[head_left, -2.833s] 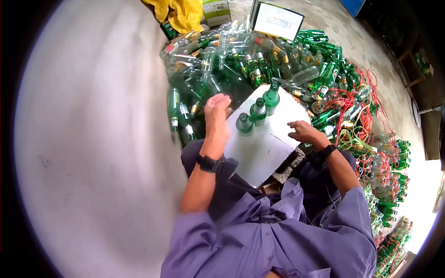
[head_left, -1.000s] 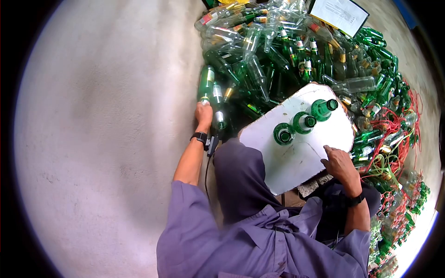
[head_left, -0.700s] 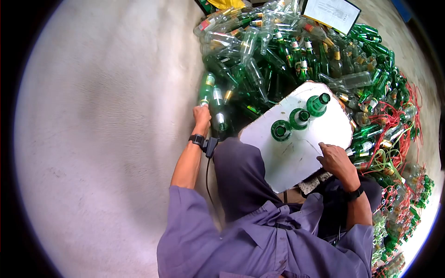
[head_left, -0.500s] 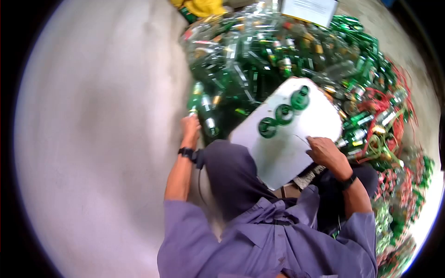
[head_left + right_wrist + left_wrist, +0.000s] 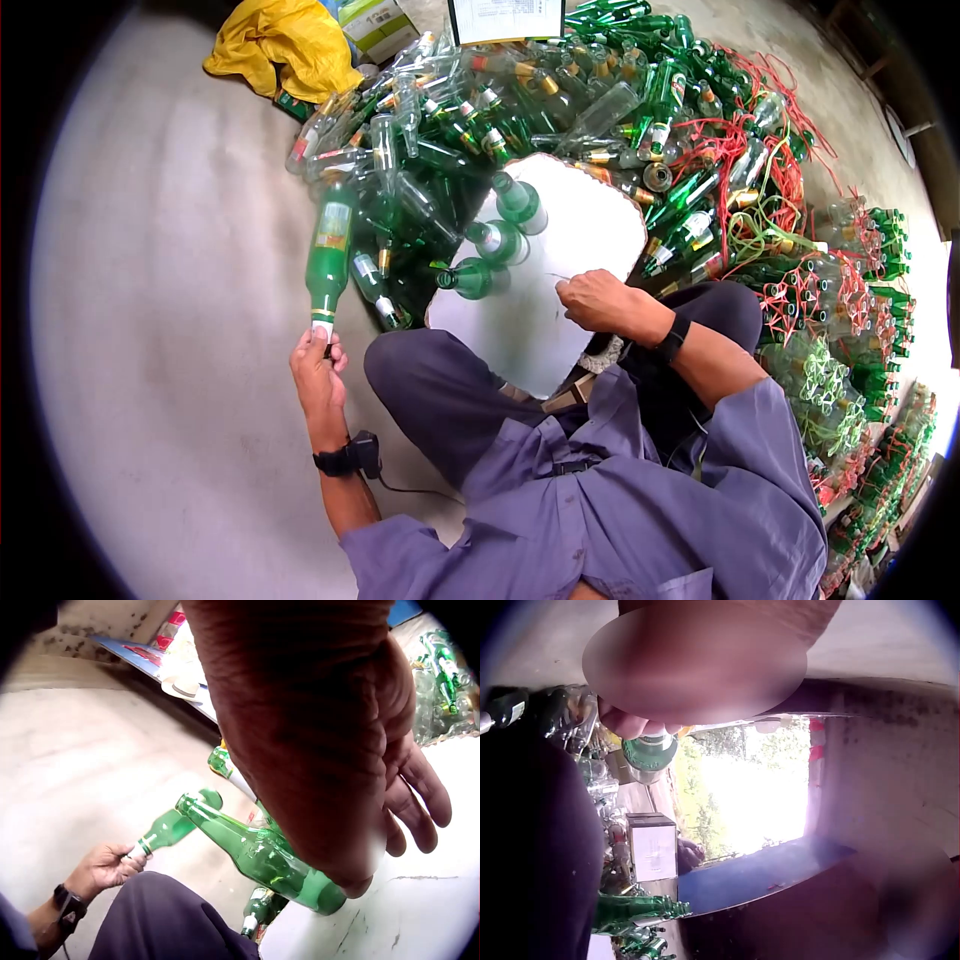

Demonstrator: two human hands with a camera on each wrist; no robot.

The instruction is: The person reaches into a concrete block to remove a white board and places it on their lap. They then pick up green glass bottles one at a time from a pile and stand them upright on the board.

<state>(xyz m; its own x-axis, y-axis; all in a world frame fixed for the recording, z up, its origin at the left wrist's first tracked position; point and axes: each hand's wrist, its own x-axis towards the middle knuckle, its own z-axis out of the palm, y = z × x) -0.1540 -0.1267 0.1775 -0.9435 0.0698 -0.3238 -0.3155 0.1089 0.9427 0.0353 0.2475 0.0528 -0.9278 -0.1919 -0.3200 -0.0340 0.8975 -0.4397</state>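
My left hand [image 5: 318, 372] grips a green glass bottle [image 5: 330, 245] by its neck, base pointing away from me, out over the floor on the left. In the right wrist view the same bottle [image 5: 166, 829] tilts upward from the fingers. Three green bottles stand in a row on a white board: the near one [image 5: 470, 279], the middle one [image 5: 505, 243] and the far one [image 5: 517, 200]. My right hand [image 5: 608, 302] holds nothing and is over the white board [image 5: 540, 345], its fingers loosely bent. The left wrist view shows the held bottle's end [image 5: 651, 754] below the hand.
A large heap of loose green and clear bottles [image 5: 440, 140] lies beyond the board. Red string [image 5: 720, 150] tangles over its right side. Tied bundles of bottles [image 5: 830, 310] stand at the right. A yellow sheet [image 5: 285, 50] and a carton [image 5: 375, 25] are at the back.
My left hand reached from beside the board to the heap's left edge, took a green bottle by the neck and drew it back left. My right hand stays by the board; the head view turned.
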